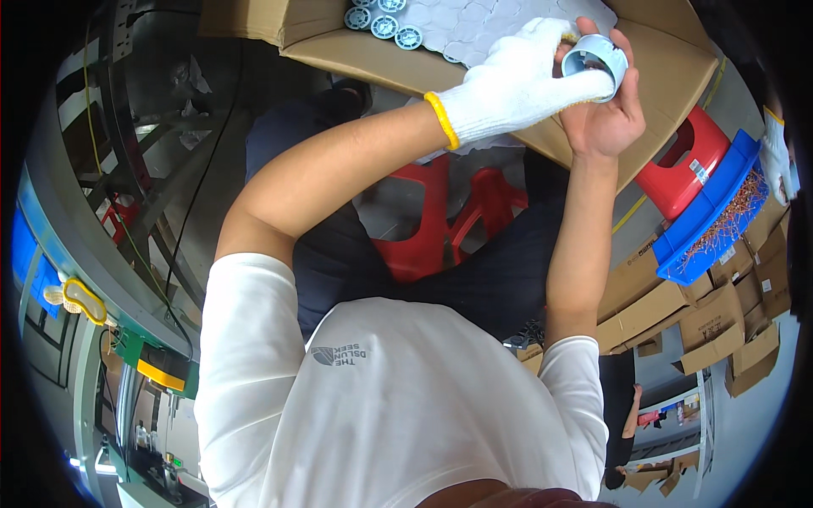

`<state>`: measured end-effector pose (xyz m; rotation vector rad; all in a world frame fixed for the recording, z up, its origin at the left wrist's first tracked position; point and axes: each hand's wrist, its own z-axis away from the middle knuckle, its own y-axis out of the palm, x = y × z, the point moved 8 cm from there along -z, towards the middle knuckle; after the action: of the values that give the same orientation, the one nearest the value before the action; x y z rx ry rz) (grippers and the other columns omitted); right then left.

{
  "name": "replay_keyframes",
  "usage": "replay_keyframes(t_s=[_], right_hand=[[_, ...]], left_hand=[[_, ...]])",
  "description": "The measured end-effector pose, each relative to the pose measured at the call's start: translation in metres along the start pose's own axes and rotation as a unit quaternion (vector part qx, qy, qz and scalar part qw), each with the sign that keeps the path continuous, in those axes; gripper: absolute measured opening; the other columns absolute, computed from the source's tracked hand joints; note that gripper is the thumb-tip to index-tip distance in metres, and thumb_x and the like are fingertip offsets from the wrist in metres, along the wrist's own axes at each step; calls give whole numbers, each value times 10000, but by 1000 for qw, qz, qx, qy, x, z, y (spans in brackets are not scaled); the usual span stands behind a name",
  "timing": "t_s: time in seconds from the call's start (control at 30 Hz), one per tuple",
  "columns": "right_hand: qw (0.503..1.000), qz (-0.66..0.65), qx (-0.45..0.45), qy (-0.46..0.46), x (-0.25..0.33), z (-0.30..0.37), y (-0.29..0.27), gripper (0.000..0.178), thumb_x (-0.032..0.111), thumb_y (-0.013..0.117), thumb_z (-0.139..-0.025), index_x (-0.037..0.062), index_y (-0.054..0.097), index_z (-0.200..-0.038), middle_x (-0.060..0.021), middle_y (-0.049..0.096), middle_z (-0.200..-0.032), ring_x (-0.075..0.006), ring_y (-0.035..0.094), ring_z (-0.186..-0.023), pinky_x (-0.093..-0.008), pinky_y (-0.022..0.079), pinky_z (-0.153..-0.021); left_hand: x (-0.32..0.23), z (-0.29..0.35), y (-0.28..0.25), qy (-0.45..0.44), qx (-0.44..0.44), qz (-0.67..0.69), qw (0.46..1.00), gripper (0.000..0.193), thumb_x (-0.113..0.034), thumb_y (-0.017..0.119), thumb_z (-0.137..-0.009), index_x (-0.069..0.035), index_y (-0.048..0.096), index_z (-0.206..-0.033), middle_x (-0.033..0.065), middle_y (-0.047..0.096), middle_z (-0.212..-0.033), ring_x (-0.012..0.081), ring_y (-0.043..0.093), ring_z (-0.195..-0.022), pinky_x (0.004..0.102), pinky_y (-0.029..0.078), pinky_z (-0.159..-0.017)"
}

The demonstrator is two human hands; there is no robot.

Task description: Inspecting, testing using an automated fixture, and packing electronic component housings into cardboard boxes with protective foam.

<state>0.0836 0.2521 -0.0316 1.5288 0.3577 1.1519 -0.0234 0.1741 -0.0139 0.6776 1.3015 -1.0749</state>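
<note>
In the upper right of the frame, I see the pale ring (593, 49); the gloved left hand (533, 76) and the bare right hand (603, 125) both hold it with curled fingers. At the top, the open carton (389, 63) contains several round pieces (408, 37) in its left part.

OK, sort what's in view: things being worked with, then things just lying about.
In use:
pale ring, held by gloved left hand and right hand
open box, round grey parts inside it

Apparently just lying about:
blue tray of thin orange pieces
yellow-edged glove at far left
cardboard boxes at right
</note>
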Motion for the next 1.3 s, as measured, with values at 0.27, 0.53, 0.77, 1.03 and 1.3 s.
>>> replay_keyframes(t_s=[0.27, 0.53, 0.77, 1.03, 1.3], right_hand=[[1000, -18, -25, 2, -9, -4, -8, 515, 456, 405, -1101, 77, 584, -1401, -253, 577, -1450, -390, 645, -1192, -517, 517, -1051], [978, 119, -164, -44, -22, -5, 11, 247, 342, 566, -1023, 121, 565, -1133, -108, 647, -1107, -241, 654, -943, -354, 560, -828], [983, 82, -153, -61, -30, -1, 9, 235, 314, 548, -1024, 117, 564, -1151, -106, 642, -1116, -254, 649, -984, -388, 552, -879], [972, 105, -201, -64, -7, -1, 6, 251, 252, 535, -1037, 89, 580, -1222, -160, 701, -1158, -309, 664, -1102, -441, 554, -983], [689, 655, -177, -255, 33, 7, 39, 1143, 40, 831, -824, 61, 64, -1670, -249, 547, -1409, -284, 631, -1184, -407, 502, -1039]], left_hand=[[5, -14, 0, 40, 43, 31, 998, 603, -528, 703, -885, -19, 647, -1204, 208, 695, -1055, 350, 714, -976, 427, 564, -816], [3, -14, -2, 99, 60, 34, 993, 325, -308, 683, -952, -32, 663, -1123, 201, 711, -977, 355, 720, -927, 430, 558, -795], [3, -17, -8, 45, 105, 0, 993, 369, -309, 786, -863, 25, 671, -968, 169, 701, -835, 254, 692, -756, 393, 537, -702], [-10, -28, 6, 29, 183, 154, 971, 279, -246, 722, -952, 8, 728, -1070, 39, 730, -905, 103, 663, -844, 289, 524, -726], [60, -28, 3, -174, 75, 376, 907, 340, -266, 610, -1073, -8, 649, -1290, 79, 708, -1175, 163, 667, -1063, 330, 551, -915]])
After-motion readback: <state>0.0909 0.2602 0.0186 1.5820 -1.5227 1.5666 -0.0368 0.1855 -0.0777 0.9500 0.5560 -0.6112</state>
